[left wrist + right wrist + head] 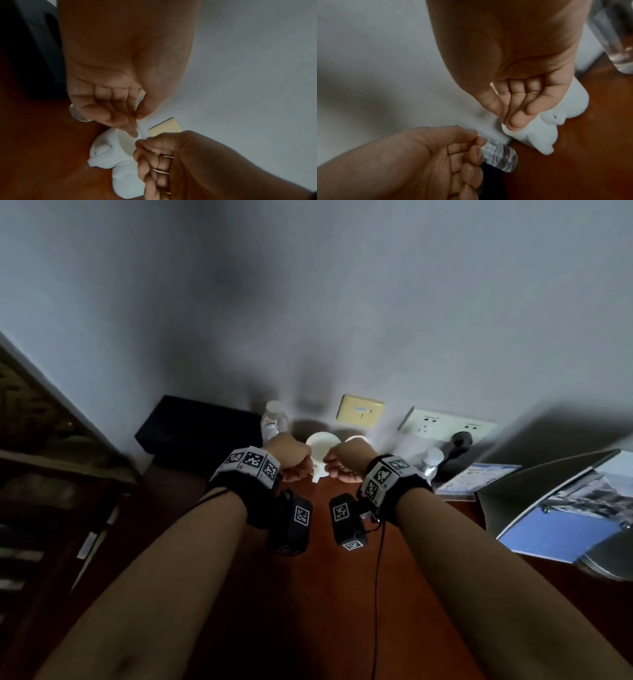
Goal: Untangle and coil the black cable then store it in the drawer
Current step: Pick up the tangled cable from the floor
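Both hands are raised side by side over the reddish wooden desk [325, 594], close to the wall. My left hand [291, 462] has its fingers curled in with the thumb tip against the index finger [135, 129], and nothing shows between them. My right hand [346, 463] is curled into a fist [171, 162] and nothing shows in its palm [513, 94]. No black cable is in either hand. A black plug [459, 441] sits in the wall socket [445, 424]. A thin black wire [378, 577] hangs from my right wrist unit. No drawer is in view.
White cups [322, 448] stand just beyond the hands, with water bottles at the left [274, 419] and right [431, 460]. A black box [195, 426] sits at the back left. Folders and a grey laptop [565, 508] lie to the right, and a dark shelf [51, 474] to the left.
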Demonstrator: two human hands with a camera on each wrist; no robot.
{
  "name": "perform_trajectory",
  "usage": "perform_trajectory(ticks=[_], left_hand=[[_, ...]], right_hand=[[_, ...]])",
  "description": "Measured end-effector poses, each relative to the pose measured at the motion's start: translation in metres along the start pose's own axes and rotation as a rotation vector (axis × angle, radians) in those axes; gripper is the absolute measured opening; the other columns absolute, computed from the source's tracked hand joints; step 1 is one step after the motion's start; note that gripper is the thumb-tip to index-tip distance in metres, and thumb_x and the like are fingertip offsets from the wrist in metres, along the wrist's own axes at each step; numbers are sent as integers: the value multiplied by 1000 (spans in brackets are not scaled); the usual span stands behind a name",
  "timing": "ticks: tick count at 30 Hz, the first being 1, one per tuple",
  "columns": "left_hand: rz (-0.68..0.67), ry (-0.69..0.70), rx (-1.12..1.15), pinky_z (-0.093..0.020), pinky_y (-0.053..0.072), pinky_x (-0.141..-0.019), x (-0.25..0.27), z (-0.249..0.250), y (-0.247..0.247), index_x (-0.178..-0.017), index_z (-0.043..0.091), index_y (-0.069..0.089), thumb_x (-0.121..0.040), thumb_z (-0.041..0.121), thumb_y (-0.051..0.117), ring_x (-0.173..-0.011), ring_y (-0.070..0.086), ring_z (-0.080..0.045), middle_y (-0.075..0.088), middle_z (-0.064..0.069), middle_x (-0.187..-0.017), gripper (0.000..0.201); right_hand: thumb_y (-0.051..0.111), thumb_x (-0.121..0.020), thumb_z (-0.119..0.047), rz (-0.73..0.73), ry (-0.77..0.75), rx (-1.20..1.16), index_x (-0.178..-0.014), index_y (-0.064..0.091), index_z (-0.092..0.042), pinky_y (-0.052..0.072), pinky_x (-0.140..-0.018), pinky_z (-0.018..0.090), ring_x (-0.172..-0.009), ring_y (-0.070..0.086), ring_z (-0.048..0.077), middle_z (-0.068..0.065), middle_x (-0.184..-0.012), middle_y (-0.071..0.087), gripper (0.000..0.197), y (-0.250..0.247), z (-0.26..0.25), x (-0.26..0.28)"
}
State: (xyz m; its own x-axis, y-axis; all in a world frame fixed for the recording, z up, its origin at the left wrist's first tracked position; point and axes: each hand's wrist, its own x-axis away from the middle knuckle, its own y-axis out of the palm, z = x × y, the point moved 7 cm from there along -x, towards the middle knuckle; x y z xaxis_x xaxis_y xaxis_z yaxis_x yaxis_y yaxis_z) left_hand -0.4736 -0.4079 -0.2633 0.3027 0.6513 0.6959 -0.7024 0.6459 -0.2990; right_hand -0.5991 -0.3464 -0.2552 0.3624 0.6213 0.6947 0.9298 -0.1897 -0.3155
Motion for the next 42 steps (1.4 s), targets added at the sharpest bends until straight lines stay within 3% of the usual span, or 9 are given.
perform_trajectory(ticks=[4,7,13,17,21,27,31,35,42], left_hand=[[18,-61,43,-20,37,-44,-14,-43,-4,-67,3,50,-95,4,45,-25,45,-10,61,-11,-63,28],[39,-84,65,-21,39,-42,-21,-73,-17,-68,0,55,-92,2,47,-33,50,-14,64,-8,-52,25],[116,-90,120,-21,43,-43,-35,-116,-57,-66,-1,57,-88,3,50,-38,53,-17,63,-14,-66,24],[140,-93,184,-25,43,-49,-42,-144,-66,-67,-1,59,-87,4,50,-50,53,-24,62,-18,-71,22],[115,-76,249,-26,44,-51,-36,-175,-67,-82,-1,61,-90,9,50,-52,54,-22,63,-19,-76,17],[293,-21,332,-26,45,-52,-18,-217,-102,-75,3,58,-92,13,48,-53,55,-23,57,-13,-61,22],[339,-10,371,-19,45,-45,-4,-248,-120,-76,4,59,-91,13,49,-50,55,-17,60,-9,-63,20],[412,26,420,-13,43,-41,8,-276,-133,-73,7,58,-92,12,49,-41,51,-9,59,4,-41,22],[479,180,543,-13,43,-47,41,-316,-124,-73,11,58,-91,10,50,-40,49,-7,59,5,-44,20]], right_hand=[[39,-99,-10,-89,66,-24,-126,53,2,39,-36,10,-33,56,9,5,-72,57,33,38,20,-13],[39,-100,-13,-163,57,80,-110,59,-6,40,-53,20,-54,56,13,5,-73,60,24,71,25,-20],[45,-97,-14,-246,51,183,-80,57,-14,41,-58,21,-59,59,10,1,-74,61,21,129,29,-30],[52,-92,-18,-262,69,163,-80,61,-14,43,-63,22,-61,60,12,1,-76,65,16,156,41,-34],[57,-89,-24,-304,82,102,-86,66,-17,44,-71,25,-67,60,12,-2,-78,69,13,191,53,-36],[52,-87,-19,-418,8,39,-76,63,-11,41,-62,24,-63,55,13,2,-70,64,17,260,58,-24],[49,-89,-19,-454,-56,22,-84,63,-12,43,-60,23,-62,57,12,1,-74,65,16,290,61,-24],[46,-92,-18,-451,-125,-22,-93,62,-13,45,-50,18,-54,58,9,1,-74,64,17,313,69,-28],[44,-91,-17,-475,-348,-98,-85,65,-12,46,-48,16,-50,58,7,-3,-61,65,22,336,83,-14]])
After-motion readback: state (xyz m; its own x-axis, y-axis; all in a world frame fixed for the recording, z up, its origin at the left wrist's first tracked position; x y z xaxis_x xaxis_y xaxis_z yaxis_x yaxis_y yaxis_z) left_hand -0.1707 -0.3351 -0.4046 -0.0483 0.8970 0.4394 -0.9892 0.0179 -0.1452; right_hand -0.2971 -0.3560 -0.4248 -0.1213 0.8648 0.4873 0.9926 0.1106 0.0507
